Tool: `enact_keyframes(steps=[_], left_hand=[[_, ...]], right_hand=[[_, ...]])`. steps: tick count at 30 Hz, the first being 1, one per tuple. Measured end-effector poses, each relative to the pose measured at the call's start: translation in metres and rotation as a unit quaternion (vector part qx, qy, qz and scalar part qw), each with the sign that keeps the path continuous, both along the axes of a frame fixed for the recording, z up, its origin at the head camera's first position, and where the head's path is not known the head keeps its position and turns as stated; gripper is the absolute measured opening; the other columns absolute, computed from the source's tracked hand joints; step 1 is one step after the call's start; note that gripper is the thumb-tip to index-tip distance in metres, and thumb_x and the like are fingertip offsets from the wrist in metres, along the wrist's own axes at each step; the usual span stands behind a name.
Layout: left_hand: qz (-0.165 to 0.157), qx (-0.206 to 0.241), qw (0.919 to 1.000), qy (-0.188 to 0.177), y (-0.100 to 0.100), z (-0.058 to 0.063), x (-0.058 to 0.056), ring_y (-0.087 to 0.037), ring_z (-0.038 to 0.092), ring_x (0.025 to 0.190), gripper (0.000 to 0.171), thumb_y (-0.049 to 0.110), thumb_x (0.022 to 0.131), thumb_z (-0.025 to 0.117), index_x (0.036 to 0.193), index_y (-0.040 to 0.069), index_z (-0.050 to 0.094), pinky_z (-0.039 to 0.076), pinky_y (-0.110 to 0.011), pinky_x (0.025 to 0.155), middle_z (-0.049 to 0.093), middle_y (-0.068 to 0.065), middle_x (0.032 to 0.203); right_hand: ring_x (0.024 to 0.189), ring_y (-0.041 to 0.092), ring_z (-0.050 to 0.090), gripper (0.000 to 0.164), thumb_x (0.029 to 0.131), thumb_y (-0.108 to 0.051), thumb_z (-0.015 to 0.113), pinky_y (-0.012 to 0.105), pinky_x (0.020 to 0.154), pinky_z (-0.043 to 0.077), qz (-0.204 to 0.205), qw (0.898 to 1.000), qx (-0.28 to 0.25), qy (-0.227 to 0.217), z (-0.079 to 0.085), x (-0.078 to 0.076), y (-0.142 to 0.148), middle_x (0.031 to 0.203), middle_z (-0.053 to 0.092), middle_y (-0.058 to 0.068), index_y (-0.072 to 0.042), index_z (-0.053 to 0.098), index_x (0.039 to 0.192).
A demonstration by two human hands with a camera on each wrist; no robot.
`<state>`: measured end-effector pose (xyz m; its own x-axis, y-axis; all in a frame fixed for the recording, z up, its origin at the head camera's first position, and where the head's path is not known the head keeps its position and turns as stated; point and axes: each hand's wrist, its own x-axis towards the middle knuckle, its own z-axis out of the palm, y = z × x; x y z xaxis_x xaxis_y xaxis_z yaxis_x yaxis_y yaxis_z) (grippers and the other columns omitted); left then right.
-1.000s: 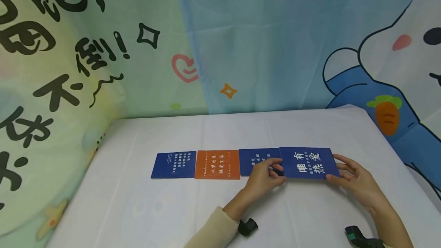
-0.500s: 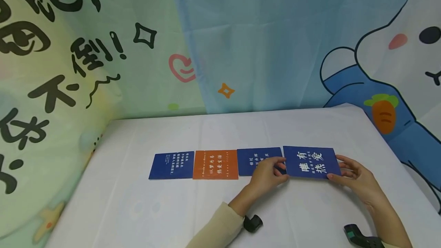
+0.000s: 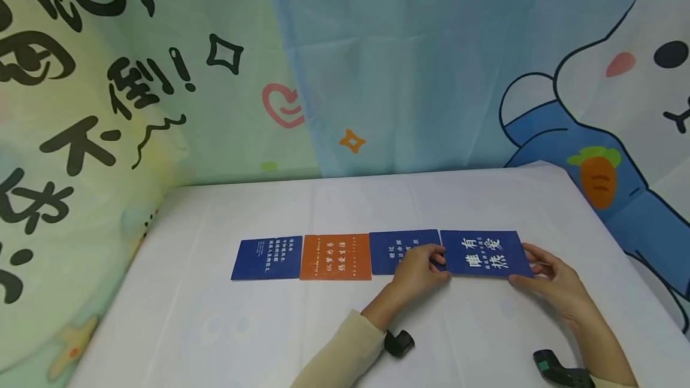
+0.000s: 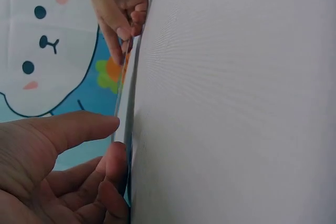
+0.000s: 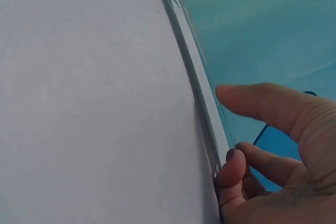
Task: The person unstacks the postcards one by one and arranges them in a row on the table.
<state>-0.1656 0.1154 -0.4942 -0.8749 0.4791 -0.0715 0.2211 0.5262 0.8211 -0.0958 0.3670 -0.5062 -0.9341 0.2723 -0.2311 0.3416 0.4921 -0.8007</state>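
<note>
In the head view, a row of thin booklets lies on a white cloth. The rightmost, a blue booklet with large white characters, has my right hand gripping its right side, thumb at the near corner. My left hand holds the same booklet at its left edge with curled fingers, which partly cover a second blue booklet beside it. An orange booklet and another blue booklet continue the row leftward. Both wrist views show the held booklet edge-on, as a pale strip.
White cloth covers the table, whose far edge meets a printed curtain with a cartoon rabbit on the right. Black wrist devices are worn at both wrists.
The right booklet shifted right, opening a gap from its neighbour, then came back left and lower, nearly level with the row. Both hands moved with it; the view drifted slightly.
</note>
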Motion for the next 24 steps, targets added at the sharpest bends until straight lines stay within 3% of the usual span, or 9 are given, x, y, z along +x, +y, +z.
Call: enact_keyframes(steps=[5, 12, 24], left_hand=[[0.005, -0.009, 0.9999, 0.001, 0.0018, -0.0016, -0.0026, 0.005, 0.051, 0.066, 0.045, 0.009, 0.079, 0.079, 0.122, 0.008, 0.066, 0.041, -0.013, 0.061, 0.063, 0.011, 0.087], [0.006, -0.019, 0.9998, 0.000, 0.0032, -0.0022, -0.0039, 0.004, 0.050, 0.065, 0.045, 0.010, 0.079, 0.079, 0.121, 0.007, 0.066, 0.040, -0.013, 0.060, 0.062, 0.011, 0.084], [0.009, -0.032, 0.9994, 0.010, 0.0062, -0.0033, -0.0032, 0.004, 0.049, 0.065, 0.044, 0.013, 0.080, 0.079, 0.121, 0.007, 0.066, 0.040, -0.013, 0.060, 0.061, 0.011, 0.086]], right_hand=[[0.091, 0.017, 0.038, 0.081, 0.087, -0.024, 0.074, 0.034, 0.076, 0.029, -0.007, 1.000, 0.012, 0.012, -0.0002, -0.0011, -0.0034, 0.130, 0.043, 0.024, 0.002, 0.030, 0.150], [0.092, 0.021, 0.038, 0.072, 0.090, -0.019, 0.069, 0.036, 0.076, 0.029, -0.019, 0.999, 0.018, 0.018, -0.0016, -0.0020, -0.0064, 0.135, 0.043, 0.029, 0.005, 0.033, 0.148], [0.102, 0.031, 0.038, 0.064, 0.093, -0.018, 0.064, 0.049, 0.081, 0.030, -0.040, 0.999, 0.019, 0.003, -0.0048, -0.0006, -0.0053, 0.129, 0.044, 0.029, 0.003, 0.036, 0.147]])
